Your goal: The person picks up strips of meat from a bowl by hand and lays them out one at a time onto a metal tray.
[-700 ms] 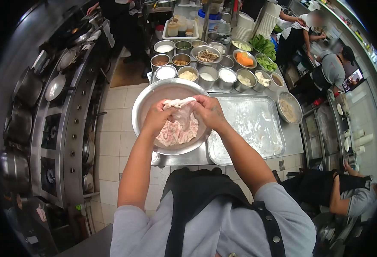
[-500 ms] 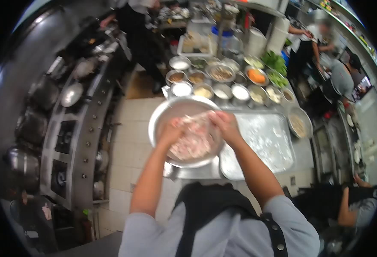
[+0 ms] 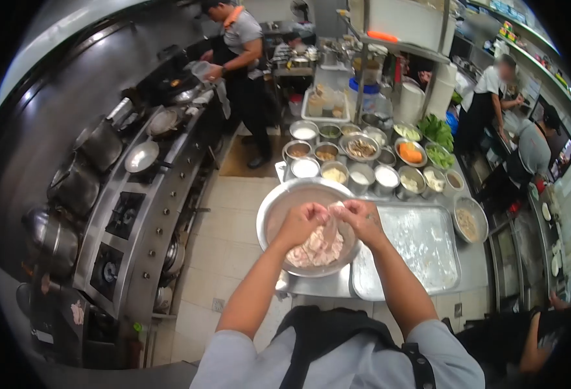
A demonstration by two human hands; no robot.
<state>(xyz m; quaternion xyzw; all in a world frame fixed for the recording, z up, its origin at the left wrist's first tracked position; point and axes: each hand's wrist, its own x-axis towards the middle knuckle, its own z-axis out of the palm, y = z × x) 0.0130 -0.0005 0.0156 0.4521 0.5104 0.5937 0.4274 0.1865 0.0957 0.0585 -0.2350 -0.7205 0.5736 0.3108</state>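
A large steel bowl (image 3: pixel 279 201) holds a heap of pale raw meat (image 3: pixel 316 251). Both of my hands are raised over the bowl. My left hand (image 3: pixel 301 222) and my right hand (image 3: pixel 361 219) together pinch one thin, pale piece of meat (image 3: pixel 330 225), which hangs between them above the heap. The bowl rests on a steel counter, just left of a flat metal tray (image 3: pixel 421 249) dusted with white.
Several small steel pots of ingredients (image 3: pixel 362 170) stand behind the bowl, with greens (image 3: pixel 436 133) and a second bowl (image 3: pixel 470 219) to the right. A wok range (image 3: pixel 130 194) runs along the left; a person (image 3: pixel 240 65) stands there. More people work at the right.
The camera has tilted up and shifted, so bowl and hands sit lower and further right. My hands have come closer together, and the meat piece now hangs shorter between them.
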